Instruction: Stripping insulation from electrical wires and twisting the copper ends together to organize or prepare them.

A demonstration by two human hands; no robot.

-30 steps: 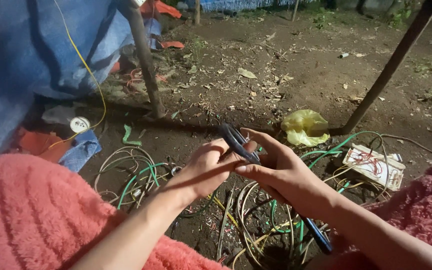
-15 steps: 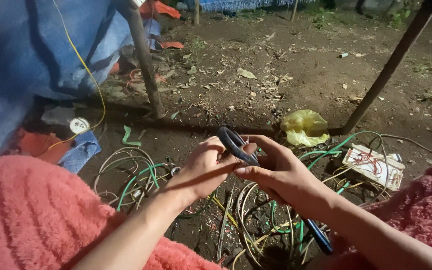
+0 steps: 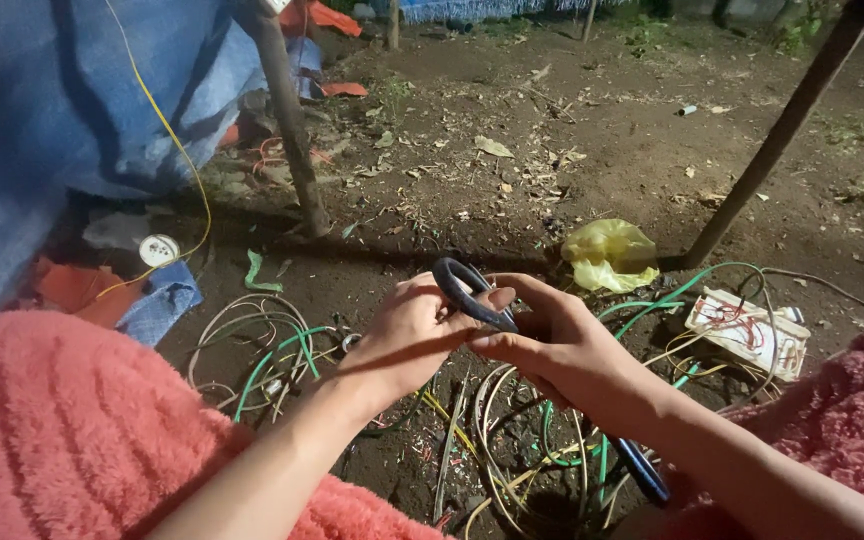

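While a loop of dark blue flat cable (image 3: 467, 293) sits a touch lower than a second ago, held above tangled green and white wires (image 3: 512, 420) on bare dirt, pinched in curled left hand (image 3: 402, 335) and right hand (image 3: 557, 345) fingers, otherwise unchanged.

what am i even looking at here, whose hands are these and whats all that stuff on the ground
This is one picture from a camera worn on a person's head, looking down at their own two bare hands; the fuzzy pink sleeves at the edges are theirs. The left hand and right hand together grip a dark cable, bent into a loop above the fingers; a dark length also shows below the right wrist. Under them is bare dirt ground strewn with a tangle of green, white and yellow wires. Nearby lie a crumpled yellow plastic bag, a white board with red wiring, a blue tarp and two wooden poles.
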